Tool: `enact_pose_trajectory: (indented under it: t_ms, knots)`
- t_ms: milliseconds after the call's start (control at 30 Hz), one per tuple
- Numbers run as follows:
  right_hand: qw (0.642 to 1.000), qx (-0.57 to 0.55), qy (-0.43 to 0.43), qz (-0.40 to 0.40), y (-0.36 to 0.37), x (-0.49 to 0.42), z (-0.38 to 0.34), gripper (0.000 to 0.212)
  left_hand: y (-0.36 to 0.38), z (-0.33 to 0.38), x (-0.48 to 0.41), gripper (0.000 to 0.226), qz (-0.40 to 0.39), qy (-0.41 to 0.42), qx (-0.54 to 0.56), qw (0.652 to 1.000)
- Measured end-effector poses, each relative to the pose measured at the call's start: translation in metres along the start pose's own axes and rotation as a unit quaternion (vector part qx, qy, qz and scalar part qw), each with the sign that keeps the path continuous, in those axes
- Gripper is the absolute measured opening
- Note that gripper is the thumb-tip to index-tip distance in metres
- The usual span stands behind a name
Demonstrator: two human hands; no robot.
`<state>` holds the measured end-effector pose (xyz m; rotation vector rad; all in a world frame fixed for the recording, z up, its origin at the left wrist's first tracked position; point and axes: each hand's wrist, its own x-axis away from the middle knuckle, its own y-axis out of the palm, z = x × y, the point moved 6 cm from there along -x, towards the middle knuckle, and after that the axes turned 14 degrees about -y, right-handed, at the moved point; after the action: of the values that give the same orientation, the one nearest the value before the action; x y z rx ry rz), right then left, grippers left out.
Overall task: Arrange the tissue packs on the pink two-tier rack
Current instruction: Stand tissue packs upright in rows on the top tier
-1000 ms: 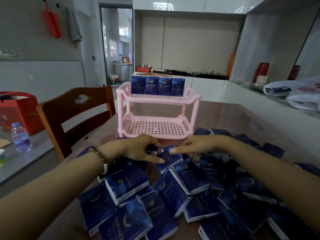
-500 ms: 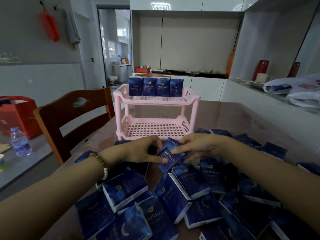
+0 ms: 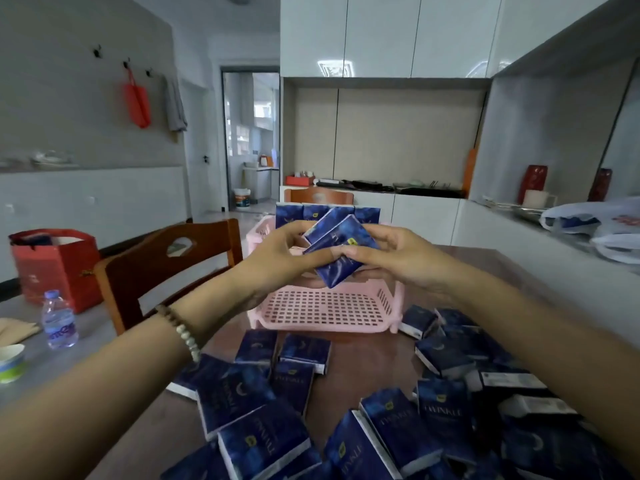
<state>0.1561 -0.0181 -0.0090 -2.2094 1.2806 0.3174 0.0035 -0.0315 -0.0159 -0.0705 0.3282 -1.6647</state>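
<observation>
left hand (image 3: pixel 277 259) and right hand (image 3: pixel 398 258), each grip pinching them, hold two tilted dark blue rectangular tissue packs (image 3: pixel 341 239) before the pink perforated plastic two-tier rack (image 3: pixel 322 325).

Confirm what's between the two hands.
Head view: two stacked blue tissue packs, pinched between the left hand and right hand, held up in front of the pink rack.

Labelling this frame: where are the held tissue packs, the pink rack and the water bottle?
held packs (image 3: pixel 342 238), head view, front face of the nearer pack.
rack (image 3: pixel 322 311), head view, bare grid floor of the lower tier.
bottle (image 3: pixel 60 325), head view, its label.
</observation>
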Motion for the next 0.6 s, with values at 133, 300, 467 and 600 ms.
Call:
enact_pose_trajectory:
  t_ms: [133,300,467,600]
  knots:
    - [0.999,-0.013,-0.033,0.001,-0.002,-0.02,-0.012,0.03,-0.012,0.012,-0.008,0.031,-0.011,-0.005,0.011,1.0]
    - [0.999,0.01,-0.048,0.012,-0.008,-0.046,-0.012,0.027,-0.033,0.014,-0.029,0.035,-0.006,-0.024,0.008,1.0]
    - [0.996,0.016,-0.067,0.053,-0.027,-0.072,-0.01,0.028,-0.067,0.016,-0.06,0.029,0.055,-0.022,0.013,0.998]
    - [0.99,0.075,-0.083,0.081,-0.05,-0.094,-0.002,0.016,-0.092,0.017,-0.087,0.025,0.101,-0.011,-0.034,0.994]
